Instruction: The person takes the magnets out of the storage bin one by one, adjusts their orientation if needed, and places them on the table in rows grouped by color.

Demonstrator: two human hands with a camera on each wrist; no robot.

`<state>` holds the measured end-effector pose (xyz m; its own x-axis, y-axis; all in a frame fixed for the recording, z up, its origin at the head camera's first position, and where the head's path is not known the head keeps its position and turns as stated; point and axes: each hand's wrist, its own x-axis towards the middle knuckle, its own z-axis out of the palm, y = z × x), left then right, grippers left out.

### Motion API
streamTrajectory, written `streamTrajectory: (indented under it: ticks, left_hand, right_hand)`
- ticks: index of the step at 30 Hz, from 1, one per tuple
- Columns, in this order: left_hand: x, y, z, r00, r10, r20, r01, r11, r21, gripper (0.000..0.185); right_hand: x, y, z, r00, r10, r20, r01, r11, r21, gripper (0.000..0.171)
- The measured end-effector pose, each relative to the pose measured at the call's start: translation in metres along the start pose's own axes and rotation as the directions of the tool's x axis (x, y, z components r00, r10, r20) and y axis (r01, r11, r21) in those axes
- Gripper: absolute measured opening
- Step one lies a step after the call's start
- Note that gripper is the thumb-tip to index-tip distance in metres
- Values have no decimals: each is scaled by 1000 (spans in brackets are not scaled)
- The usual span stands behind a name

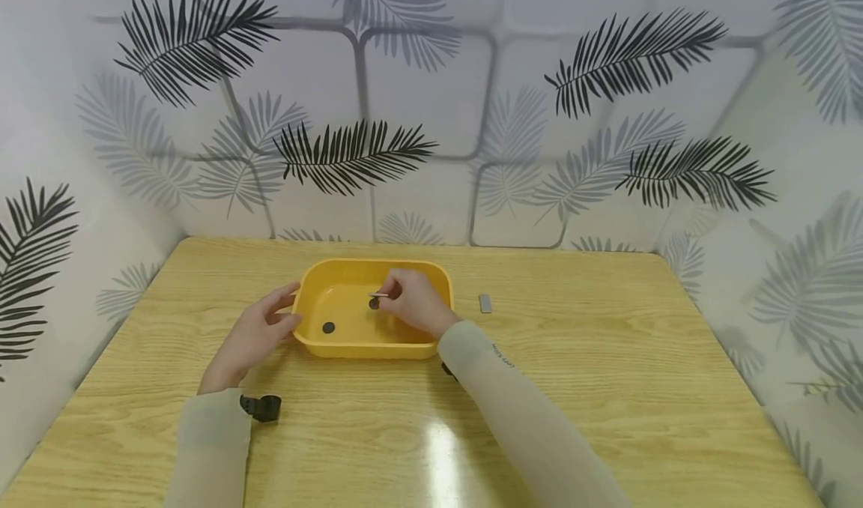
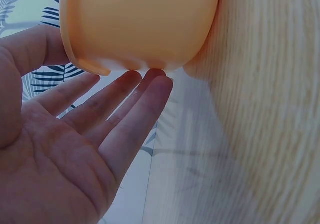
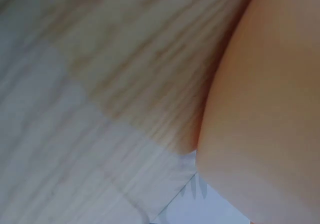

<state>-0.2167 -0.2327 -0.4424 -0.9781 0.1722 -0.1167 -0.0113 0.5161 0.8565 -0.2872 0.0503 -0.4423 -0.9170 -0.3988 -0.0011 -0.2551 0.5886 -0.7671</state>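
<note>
While the yellow tray sat near the middle of the wooden table, bare tabletop lay open on every side of it, widest toward the person and to the right, and the leaf-patterned walls closed the table in at the back and along both sides. A small grey block lay on the wood just beside the tray's right end. Inside the tray, a dark round disc rested on the floor near the left corner, and a second disc lay under the right hand. That hand reached over the near rim with its wrist above the tray wall, fingers curled to pinch a thin pale strip just above the second disc. The left hand lay at the tray's left end, fingers straight and relaxed, fingertips at the outer wall under the rim, holding nothing. What the strip was could not be made out. The right wrist view was blurred, showing only orange wall and wood grain, no fingers.
</note>
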Motion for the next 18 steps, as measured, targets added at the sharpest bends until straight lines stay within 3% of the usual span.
streamTrajectory:
  ticks: [13, 18]
  left_hand:
    - [0, 1, 1, 1000, -11, 1, 11, 1000, 1, 65]
    - [0, 3, 1, 1000, -19, -4, 19, 1000, 8, 65]
  right_hand:
    - [-2, 1, 0, 999, -10, -53, 16, 994, 104, 19]
    - [-3, 1, -1, 996, -33, -82, 41, 995, 96, 23]
